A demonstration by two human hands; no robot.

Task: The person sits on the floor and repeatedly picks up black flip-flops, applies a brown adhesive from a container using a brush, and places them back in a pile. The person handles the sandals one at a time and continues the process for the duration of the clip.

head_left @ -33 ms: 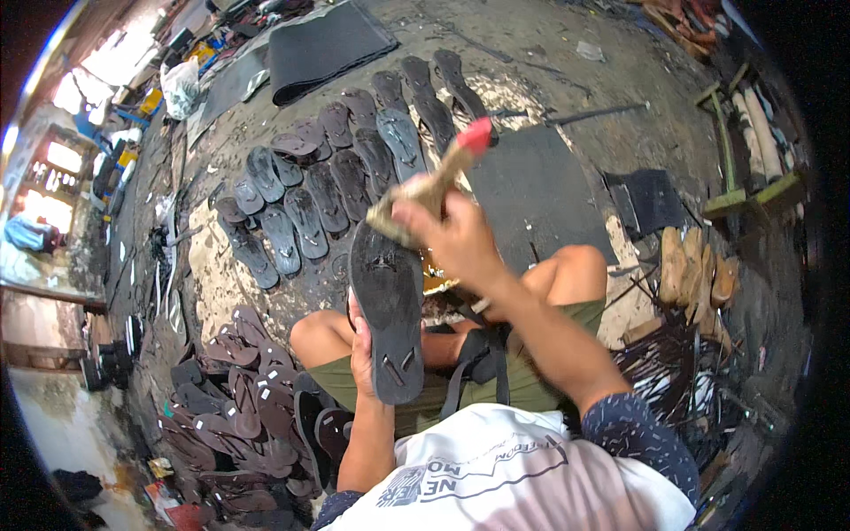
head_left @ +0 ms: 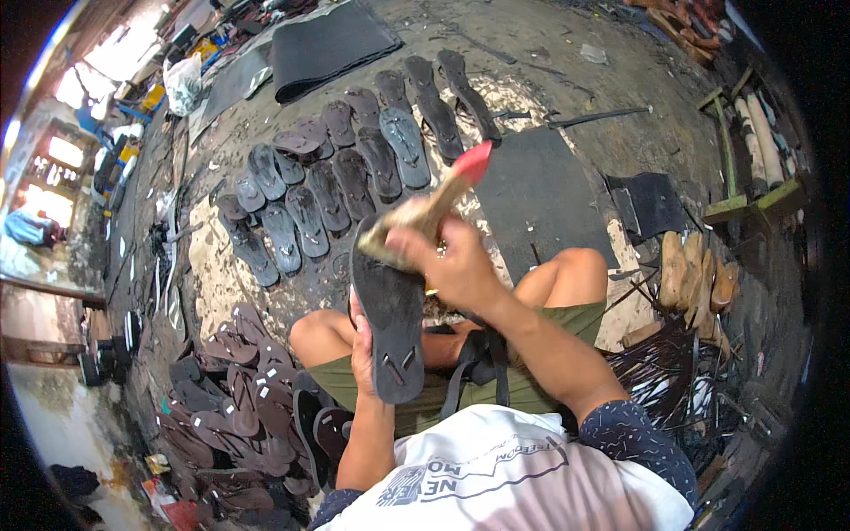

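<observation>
My left hand (head_left: pixel 361 354) grips a dark sandal sole (head_left: pixel 396 310) from beneath and along its left edge, holding it up above my crossed legs. Two short slits show near the sole's lower end. In my right hand (head_left: pixel 456 265) is a paint brush (head_left: pixel 434 208) with a pale, worn handle and a red tip pointing up and away. Its bristle end lies over the far end of the sole and hides that part. Behind my right hand, a bit of something yellow shows, mostly covered.
Rows of dark sandal soles (head_left: pixel 305 219) lie on the floor ahead. A heap of brown sandals (head_left: pixel 257 398) is at my left. Black sheets (head_left: pixel 540 190) lie ahead right, with another black sheet (head_left: pixel 332 49) farther off. Wooden foot forms (head_left: pixel 686 270) stand at the right.
My right hand and the brush have come down slightly toward me, so the bristle end covers more of the sole's far end. My left hand has barely moved.
</observation>
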